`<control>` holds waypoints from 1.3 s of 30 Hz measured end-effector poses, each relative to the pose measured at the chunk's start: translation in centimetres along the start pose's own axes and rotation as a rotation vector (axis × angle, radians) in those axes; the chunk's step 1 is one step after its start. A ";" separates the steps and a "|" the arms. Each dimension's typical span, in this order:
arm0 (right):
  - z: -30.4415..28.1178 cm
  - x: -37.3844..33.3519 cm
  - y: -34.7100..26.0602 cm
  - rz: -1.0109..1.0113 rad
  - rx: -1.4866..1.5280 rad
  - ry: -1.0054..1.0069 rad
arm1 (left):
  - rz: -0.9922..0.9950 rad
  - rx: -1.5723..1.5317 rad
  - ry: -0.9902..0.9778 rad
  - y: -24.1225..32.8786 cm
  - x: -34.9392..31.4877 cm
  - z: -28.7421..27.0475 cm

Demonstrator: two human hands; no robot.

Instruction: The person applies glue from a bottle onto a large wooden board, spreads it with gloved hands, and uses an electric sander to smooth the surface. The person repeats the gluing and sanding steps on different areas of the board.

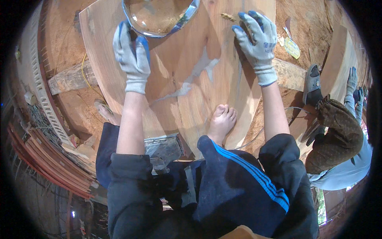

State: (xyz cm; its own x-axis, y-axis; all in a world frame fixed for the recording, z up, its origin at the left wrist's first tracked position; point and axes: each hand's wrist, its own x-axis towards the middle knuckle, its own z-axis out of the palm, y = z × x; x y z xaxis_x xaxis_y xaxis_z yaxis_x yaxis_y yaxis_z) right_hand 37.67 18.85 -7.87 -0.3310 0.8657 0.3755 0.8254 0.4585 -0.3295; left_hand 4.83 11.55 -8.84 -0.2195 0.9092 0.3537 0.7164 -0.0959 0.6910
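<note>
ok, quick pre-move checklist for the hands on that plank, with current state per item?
1. Left hand gloved and flat on the wooden plank: ok.
2. Right hand gloved and pressed on the plank, with something small and dark under the fingers: ok, what it is cannot tell.
3. Clear plastic hoop lies apart from both hands: ok.
4. Bare foot braces on the plank, unprotected: not ok.
5. Another person's gloved hand stays on a separate board, off this plank: ok.
6. Plank sits steady on the crossbeam: cannot tell.
</note>
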 end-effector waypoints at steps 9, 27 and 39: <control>0.6 2.8 -2.0 0.118 0.129 -0.065 | 0.098 0.344 0.003 -0.6 -1.5 0.0; -1.4 -0.7 -1.6 -0.071 -0.136 -0.137 | 0.117 0.346 0.007 -0.6 -1.5 0.0; -1.5 -2.1 -4.8 0.034 -0.130 -0.194 | 0.102 0.363 -0.003 0.1 -2.1 -0.6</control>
State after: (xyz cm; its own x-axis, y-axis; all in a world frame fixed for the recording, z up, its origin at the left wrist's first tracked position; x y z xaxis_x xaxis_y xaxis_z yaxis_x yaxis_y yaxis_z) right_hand 35.07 14.53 -5.80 -0.3737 0.9082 0.1883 0.8853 0.4098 -0.2197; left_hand 4.94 9.41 -9.17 -0.1335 0.9035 0.4072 0.9226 -0.0368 0.3840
